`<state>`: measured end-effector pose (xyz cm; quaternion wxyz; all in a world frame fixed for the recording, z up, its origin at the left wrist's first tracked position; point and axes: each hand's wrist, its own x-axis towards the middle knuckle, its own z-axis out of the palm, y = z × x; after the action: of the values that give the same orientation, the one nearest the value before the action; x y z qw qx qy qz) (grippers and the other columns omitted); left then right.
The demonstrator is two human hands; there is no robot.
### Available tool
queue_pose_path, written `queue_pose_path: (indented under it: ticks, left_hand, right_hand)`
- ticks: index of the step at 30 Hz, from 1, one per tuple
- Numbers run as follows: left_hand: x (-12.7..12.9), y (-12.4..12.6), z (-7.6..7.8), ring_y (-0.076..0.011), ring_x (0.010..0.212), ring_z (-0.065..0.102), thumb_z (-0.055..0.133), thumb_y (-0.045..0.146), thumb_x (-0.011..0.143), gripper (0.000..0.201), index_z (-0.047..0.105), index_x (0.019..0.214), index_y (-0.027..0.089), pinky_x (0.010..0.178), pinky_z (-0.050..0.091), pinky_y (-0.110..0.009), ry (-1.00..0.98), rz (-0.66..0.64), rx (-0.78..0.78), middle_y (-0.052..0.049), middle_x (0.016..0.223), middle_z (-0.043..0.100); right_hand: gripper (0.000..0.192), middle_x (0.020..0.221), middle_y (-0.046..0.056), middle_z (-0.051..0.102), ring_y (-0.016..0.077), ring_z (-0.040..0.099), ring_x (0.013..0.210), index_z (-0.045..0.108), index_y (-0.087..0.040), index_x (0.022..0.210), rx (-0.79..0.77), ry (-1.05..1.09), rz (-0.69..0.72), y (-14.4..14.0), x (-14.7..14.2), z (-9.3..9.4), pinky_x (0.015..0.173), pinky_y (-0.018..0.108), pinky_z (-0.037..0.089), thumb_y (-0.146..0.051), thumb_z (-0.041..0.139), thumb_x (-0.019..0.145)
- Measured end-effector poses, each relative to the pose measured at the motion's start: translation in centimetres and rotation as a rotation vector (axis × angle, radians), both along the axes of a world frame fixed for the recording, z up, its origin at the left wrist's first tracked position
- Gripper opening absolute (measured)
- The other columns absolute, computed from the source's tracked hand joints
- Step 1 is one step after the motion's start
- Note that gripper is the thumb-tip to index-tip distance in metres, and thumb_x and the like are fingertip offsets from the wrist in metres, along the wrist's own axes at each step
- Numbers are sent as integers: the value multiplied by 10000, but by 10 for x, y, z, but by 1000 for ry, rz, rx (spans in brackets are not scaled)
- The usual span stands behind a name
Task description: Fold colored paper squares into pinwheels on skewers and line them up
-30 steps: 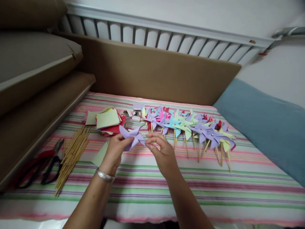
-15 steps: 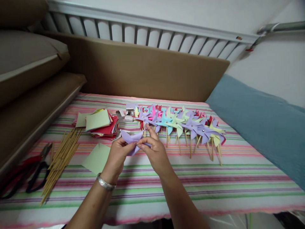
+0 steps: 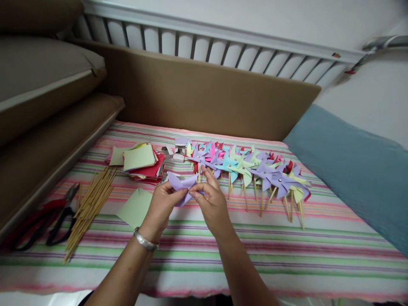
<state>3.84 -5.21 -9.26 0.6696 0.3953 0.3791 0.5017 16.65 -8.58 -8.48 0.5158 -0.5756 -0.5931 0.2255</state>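
Both hands are at the centre of the purple paper (image 3: 180, 182) above the striped cloth (image 3: 287, 259), the left hand (image 3: 161, 202) gripping its folds, the right hand (image 3: 211, 202) pinching there, seemingly a fastening step that calls for steadiness, with bare cloth running to the near edge, sticks (image 3: 91, 206) left, pinwheels (image 3: 244, 167) right.

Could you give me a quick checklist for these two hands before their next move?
1. Lilac paper held by the left hand: ok.
2. Right hand fingertips at that paper: ok.
3. Pin through the lilac paper: cannot tell, too small and covered by fingers.
4. Right hand free for a stick: not ok, it is busy at the paper.
5. Scissors away from both hands: ok, beyond the sticks.
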Motion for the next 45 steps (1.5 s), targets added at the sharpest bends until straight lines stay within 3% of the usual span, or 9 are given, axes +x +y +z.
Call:
queue_pose_path:
  ticks: [11, 14, 18, 21, 26, 34, 45]
  left_hand:
    - [-1, 0, 0, -144, 667, 622, 752, 213, 584, 159, 727, 737, 176, 680, 463, -259, 7, -18, 10, -24, 741, 725]
    - [-3, 1, 1, -140, 638, 614, 751, 216, 585, 170, 727, 747, 170, 646, 461, -254, 45, -24, 18, -24, 721, 720]
    - [-4, 1, 2, -146, 595, 606, 768, 230, 550, 188, 725, 718, 156, 605, 457, -257, 85, -30, 5, -32, 681, 710]
    - [-4, 1, 3, -146, 581, 602, 771, 240, 545, 194, 724, 714, 155, 589, 453, -255, 88, -31, -5, -34, 670, 708]
    - [-3, 1, 0, -158, 622, 617, 759, 240, 566, 186, 732, 732, 161, 623, 463, -265, 100, -57, 5, -35, 703, 715]
    - [-4, -2, 3, -161, 677, 623, 757, 268, 593, 224, 735, 785, 155, 671, 458, -268, 47, -130, -10, -52, 760, 720]
    - [-3, -2, 0, -156, 656, 613, 790, 284, 550, 267, 736, 768, 141, 643, 448, -263, 9, -120, -41, -59, 735, 713]
  right_hand:
    - [67, 1387, 54, 432, 237, 271, 1342, 649, -211, 685, -85, 67, 45, 2, 2, -1, 1101, 453, 161, -189, 605, 729]
    - [56, 1341, 62, 479, 242, 331, 1309, 655, -207, 683, -125, 98, 50, 2, 3, -1, 1084, 431, 213, -201, 610, 716]
    - [42, 1113, 56, 615, 232, 527, 1101, 649, -207, 673, -150, 184, 63, 1, 4, 0, 972, 384, 370, -227, 617, 691]
    - [59, 837, 30, 649, 188, 595, 839, 635, -198, 683, -171, 270, 90, 1, 3, -2, 788, 315, 458, -254, 617, 690]
    - [100, 652, -7, 616, 143, 551, 635, 630, -186, 666, -209, 354, 48, 2, 1, -7, 632, 264, 439, -282, 653, 668]
    - [150, 631, -2, 627, 154, 551, 617, 633, -181, 659, -269, 414, 21, 1, 5, -12, 616, 279, 436, -322, 685, 646]
    - [164, 594, -9, 611, 151, 535, 596, 629, -182, 632, -254, 431, -21, 2, 3, -14, 600, 279, 424, -328, 699, 612]
